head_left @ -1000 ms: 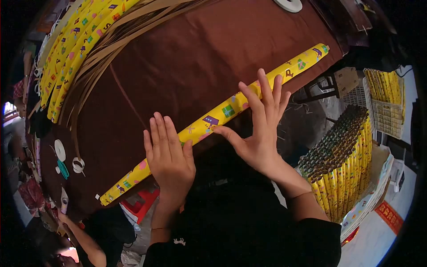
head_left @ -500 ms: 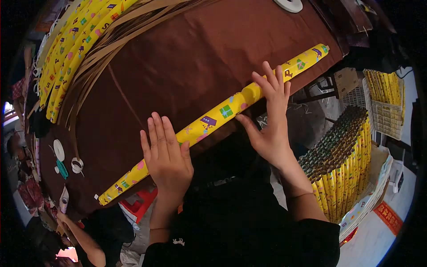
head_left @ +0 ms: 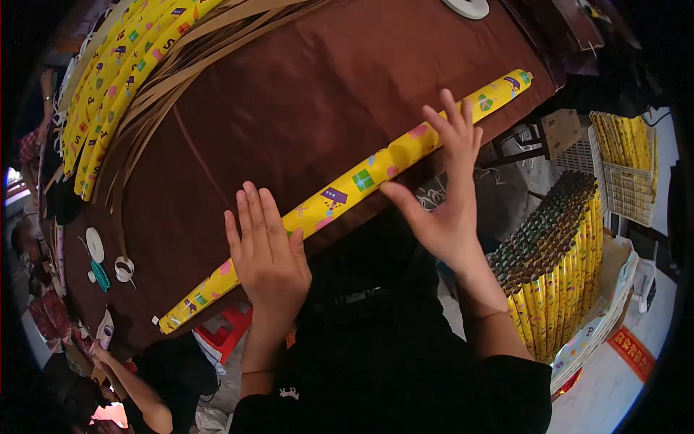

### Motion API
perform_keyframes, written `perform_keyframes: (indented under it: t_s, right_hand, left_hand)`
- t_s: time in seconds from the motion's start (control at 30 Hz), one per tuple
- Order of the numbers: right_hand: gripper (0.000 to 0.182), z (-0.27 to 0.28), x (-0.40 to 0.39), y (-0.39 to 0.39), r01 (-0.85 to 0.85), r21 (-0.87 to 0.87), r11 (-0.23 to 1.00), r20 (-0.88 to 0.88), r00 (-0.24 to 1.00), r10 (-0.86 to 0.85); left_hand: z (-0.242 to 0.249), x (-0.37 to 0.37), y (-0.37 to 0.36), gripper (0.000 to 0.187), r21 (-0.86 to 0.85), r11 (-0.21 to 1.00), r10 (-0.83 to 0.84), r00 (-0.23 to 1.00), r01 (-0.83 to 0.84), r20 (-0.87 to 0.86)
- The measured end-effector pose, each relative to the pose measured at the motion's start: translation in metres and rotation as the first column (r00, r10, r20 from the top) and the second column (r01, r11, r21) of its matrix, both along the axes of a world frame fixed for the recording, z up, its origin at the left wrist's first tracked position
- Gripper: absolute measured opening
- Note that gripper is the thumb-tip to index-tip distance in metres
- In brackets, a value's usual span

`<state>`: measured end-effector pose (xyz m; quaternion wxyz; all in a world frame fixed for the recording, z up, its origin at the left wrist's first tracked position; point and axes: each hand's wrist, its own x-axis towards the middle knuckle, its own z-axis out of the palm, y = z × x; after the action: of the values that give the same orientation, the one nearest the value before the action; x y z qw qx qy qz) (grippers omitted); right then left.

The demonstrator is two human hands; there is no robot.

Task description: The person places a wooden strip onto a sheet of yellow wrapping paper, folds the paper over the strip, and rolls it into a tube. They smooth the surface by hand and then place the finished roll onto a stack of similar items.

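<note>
A long yellow roll of patterned wrapping paper lies slantwise along the near edge of the table with the brown cover. Flat across its left half rests my left hand, fingers stretched out and close together. My right hand is spread wide over the right half, its thumb at the roll's near side and its fingertips overlapping the paper in this view. Neither hand grips anything. A small white tab shows at the roll's left end.
Yellow patterned paper and brown strips lie at upper left. White tape rolls and a teal-handled tool sit at left; another white roll is at the top. Finished rolls fill a box at right. Another person's arm is at lower left.
My right hand has lifted and shifted slightly right, fingers more upright. My left hand and the roll have moved only slightly left.
</note>
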<state>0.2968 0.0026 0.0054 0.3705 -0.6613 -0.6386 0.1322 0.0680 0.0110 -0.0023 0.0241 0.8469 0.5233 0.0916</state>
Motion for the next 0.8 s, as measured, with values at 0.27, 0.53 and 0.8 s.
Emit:
perform_keyframes:
  t_s: [0.27, 0.53, 0.8]
  right_hand:
    - [0.096, -0.013, -0.02, 0.003, 0.013, -0.055, 0.998, 0.169, 0.986, -0.003]
    - [0.106, -0.005, 0.014, 0.0, 0.081, 0.048, 0.996, 0.09, 0.992, -0.085]
    - [0.107, -0.021, 0.062, 0.002, 0.251, 0.091, 0.964, 0.276, 0.924, -0.266]
  left_hand:
    - [-0.003, -0.003, 0.001, 0.05, 0.027, 1.0, -0.012, 1.0, 0.013, -0.021]
    - [-0.001, 0.0, 0.0, 0.05, 0.036, 0.999, -0.01, 0.999, 0.011, -0.038]
    - [-0.001, 0.0, -0.002, 0.049, 0.032, 0.999, -0.001, 0.996, 0.004, -0.085]
